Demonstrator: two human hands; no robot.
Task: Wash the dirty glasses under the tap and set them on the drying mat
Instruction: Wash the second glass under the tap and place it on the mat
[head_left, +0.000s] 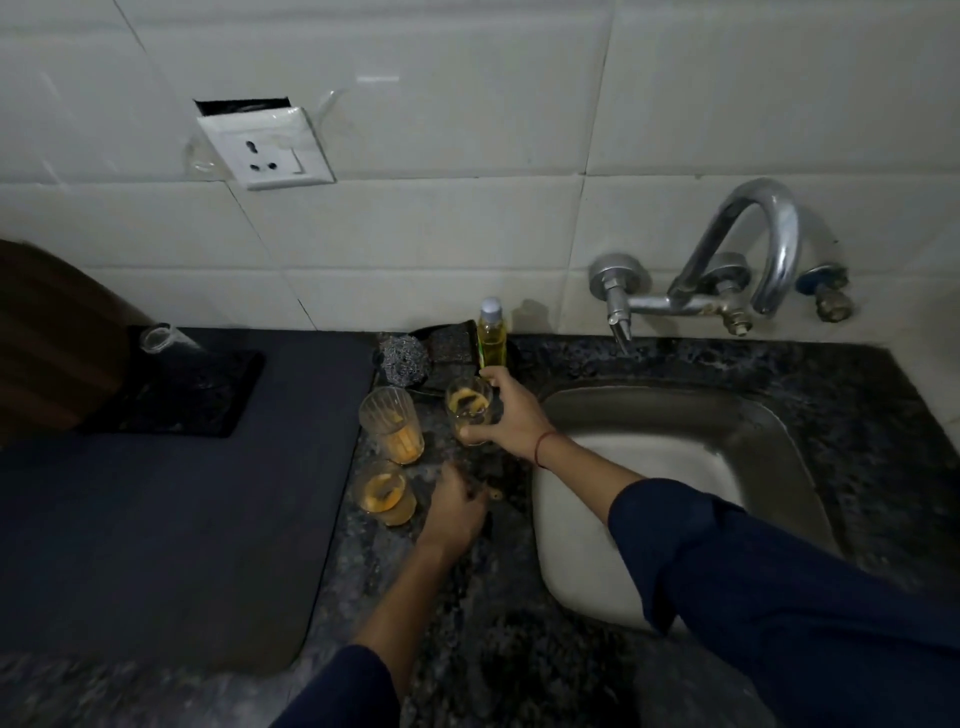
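Observation:
Three glasses with orange residue stand on the dark granite counter left of the sink. My right hand grips the rear glass by its side. A tall ribbed glass and a shorter glass stand to its left. Next to the short glass, my left hand rests on the counter with fingers spread and holds nothing. The grey drying mat lies further left. The chrome tap arches from the wall above the sink; no water is visible.
A steel scourer, a dark sponge and a yellow soap bottle sit behind the glasses. A clear glass lies on a small black mat at the back left. A wall socket hangs loose on the tiles.

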